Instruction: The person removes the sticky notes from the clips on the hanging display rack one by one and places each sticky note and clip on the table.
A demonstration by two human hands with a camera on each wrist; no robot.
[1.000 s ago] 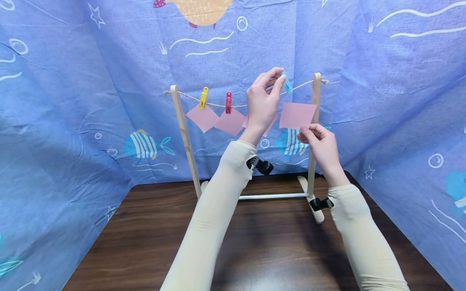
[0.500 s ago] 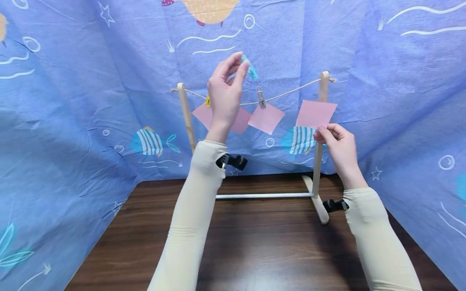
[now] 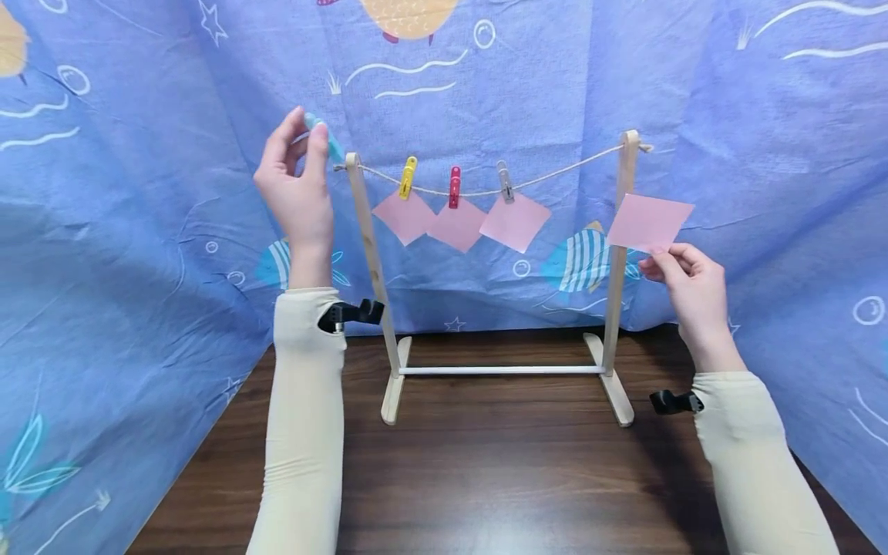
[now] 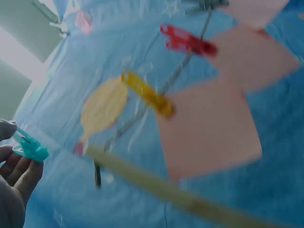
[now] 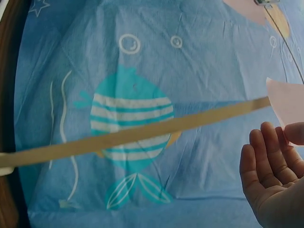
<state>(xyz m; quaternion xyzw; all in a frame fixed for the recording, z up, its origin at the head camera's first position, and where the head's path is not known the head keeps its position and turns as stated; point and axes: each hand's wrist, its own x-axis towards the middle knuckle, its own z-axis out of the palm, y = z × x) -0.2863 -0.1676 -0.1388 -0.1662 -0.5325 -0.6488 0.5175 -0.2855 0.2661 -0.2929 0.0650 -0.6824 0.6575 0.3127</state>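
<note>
1. Left hand (image 3: 298,206) pinches a turquoise clothespin (image 3: 334,146) between thumb and fingers, raised near the top of the left post (image 3: 369,239).
2. Right hand (image 3: 699,297) pinches a loose pink sheet (image 3: 650,221) by its lower edge; it overlaps the right post (image 3: 613,316) in the head view, though I cannot tell whether they touch.
3. Between the posts sags a rope (image 3: 583,163), where yellow (image 3: 407,178), red (image 3: 454,187) and grey clothespins (image 3: 506,182) each hold a hanging pink sheet (image 3: 516,223).
4. Low down, a white bar (image 3: 499,370) links the posts above a dark wooden table (image 3: 486,470).
5. Blue fish-print cloth (image 3: 444,297) hangs behind.

No text, label, brand, number or sign can be read in any view (head or either wrist).
</note>
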